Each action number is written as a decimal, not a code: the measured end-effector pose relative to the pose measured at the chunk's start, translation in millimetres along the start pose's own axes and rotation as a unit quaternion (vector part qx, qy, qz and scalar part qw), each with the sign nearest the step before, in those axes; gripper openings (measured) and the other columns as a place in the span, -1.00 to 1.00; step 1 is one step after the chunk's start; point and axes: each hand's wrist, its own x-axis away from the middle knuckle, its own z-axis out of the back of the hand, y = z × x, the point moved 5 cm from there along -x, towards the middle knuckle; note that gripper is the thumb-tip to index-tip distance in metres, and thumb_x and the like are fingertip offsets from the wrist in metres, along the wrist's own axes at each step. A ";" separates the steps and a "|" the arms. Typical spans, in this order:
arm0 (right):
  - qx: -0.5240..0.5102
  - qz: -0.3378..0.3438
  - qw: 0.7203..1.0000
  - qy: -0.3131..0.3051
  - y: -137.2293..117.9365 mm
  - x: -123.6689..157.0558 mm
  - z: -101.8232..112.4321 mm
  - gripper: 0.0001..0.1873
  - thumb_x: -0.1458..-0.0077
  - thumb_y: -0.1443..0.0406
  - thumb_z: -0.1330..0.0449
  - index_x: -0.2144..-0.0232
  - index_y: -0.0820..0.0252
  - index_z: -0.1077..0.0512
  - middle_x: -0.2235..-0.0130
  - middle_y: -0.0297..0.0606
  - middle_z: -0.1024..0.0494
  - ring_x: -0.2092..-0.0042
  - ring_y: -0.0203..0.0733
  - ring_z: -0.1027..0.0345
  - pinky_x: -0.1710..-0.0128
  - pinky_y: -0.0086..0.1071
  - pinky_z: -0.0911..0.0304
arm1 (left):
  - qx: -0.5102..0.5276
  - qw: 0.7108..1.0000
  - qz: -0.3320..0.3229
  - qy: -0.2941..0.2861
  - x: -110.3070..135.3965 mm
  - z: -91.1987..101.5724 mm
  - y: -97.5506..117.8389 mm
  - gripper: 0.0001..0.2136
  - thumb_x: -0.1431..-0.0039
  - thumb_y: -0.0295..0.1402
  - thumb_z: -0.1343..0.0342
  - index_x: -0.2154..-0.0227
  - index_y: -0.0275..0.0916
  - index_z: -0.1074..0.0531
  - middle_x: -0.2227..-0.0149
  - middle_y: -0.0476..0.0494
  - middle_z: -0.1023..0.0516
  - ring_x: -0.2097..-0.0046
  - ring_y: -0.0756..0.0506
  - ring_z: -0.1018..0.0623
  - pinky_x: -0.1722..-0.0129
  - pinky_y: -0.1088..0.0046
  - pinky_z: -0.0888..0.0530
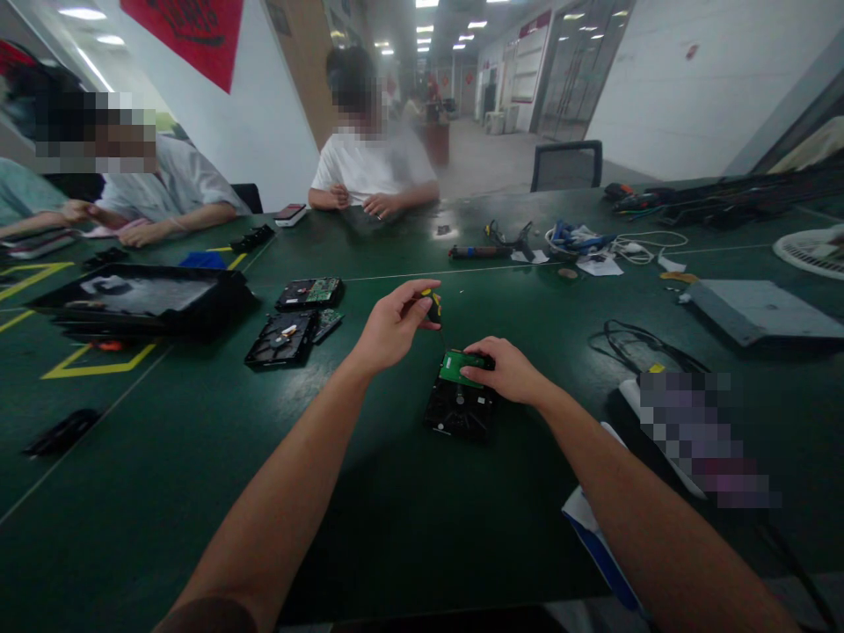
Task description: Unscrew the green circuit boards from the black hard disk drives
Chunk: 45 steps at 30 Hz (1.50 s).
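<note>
A black hard drive point(460, 409) lies on the green table point(198, 492) in front of me, its green circuit board point(454, 367) facing up at the far end. My left hand point(394, 327) is closed round the black and yellow handle of a small screwdriver point(433, 306), whose thin shaft points down toward the board. My right hand point(506, 370) rests on the far right corner of the drive, fingers curled over the board's edge and holding it.
Two more opened drives point(283, 338) point(309, 293) lie to the left, beside a black tray point(132, 299). Cables, tools and a grey metal case point(758, 309) are at the right. Two people sit across the table. An empty chair point(567, 164) stands beyond.
</note>
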 end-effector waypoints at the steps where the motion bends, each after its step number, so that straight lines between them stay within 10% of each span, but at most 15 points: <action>1: 0.002 0.000 1.000 0.001 0.0 -0.1 -0.1 -0.65 -0.20 0.10 -0.33 0.02 0.09 -0.58 0.08 -0.17 -0.59 0.05 -0.03 -0.41 0.02 -0.16 -0.25 | -0.001 1.000 -0.001 0.000 0.0 0.4 -0.1 -0.70 -0.39 -0.31 -0.12 -0.13 -0.19 -0.49 0.05 -0.17 -0.49 0.09 -0.08 -0.55 0.16 0.27 -0.73; 20: -0.003 0.000 1.000 0.000 0.2 0.9 0.8 -0.64 -0.20 0.07 -0.33 0.01 0.04 -0.59 0.07 -0.18 -0.60 0.05 -0.01 -0.43 0.01 -0.13 -0.27 | -0.020 0.999 0.000 -0.030 2.4 -3.3 8.2 -0.67 -0.41 -0.26 -0.10 -0.16 -0.21 -0.47 0.00 -0.21 -0.55 0.06 -0.09 -0.57 0.16 0.33 -0.71; 29: -0.010 0.003 1.000 0.002 -4.6 0.3 3.0 -0.67 -0.20 0.11 -0.34 0.02 0.07 -0.60 0.08 -0.17 -0.60 0.06 -0.04 -0.44 0.02 -0.15 -0.28 | -0.066 0.996 0.002 0.062 -3.3 -5.8 10.3 -0.78 -0.30 -0.15 -0.24 0.20 -0.18 -0.64 0.12 -0.19 -0.57 0.16 -0.08 -0.52 0.41 0.54 -0.55; 39: -0.010 0.008 1.000 0.001 -4.8 0.4 2.6 -0.68 -0.20 0.11 -0.33 0.03 0.06 -0.60 0.11 -0.21 -0.62 0.09 -0.05 -0.45 0.05 -0.19 -0.29 | 0.192 0.970 0.148 0.003 -4.2 -23.8 8.3 -0.85 -0.28 -0.29 -0.18 0.15 -0.21 -0.47 0.13 -0.19 -0.61 0.09 -0.13 -0.59 0.40 0.49 -0.56; 45: -0.002 0.003 1.000 -0.003 -3.8 0.4 2.5 -0.66 -0.22 0.09 -0.31 0.00 0.04 -0.59 0.07 -0.20 -0.61 0.06 -0.03 -0.45 0.03 -0.16 -0.29 | 0.156 0.977 0.142 0.013 -5.3 -23.4 9.9 -0.85 -0.32 -0.29 -0.11 0.28 -0.22 -0.52 0.15 -0.17 -0.55 0.12 -0.09 -0.54 0.33 0.46 -0.59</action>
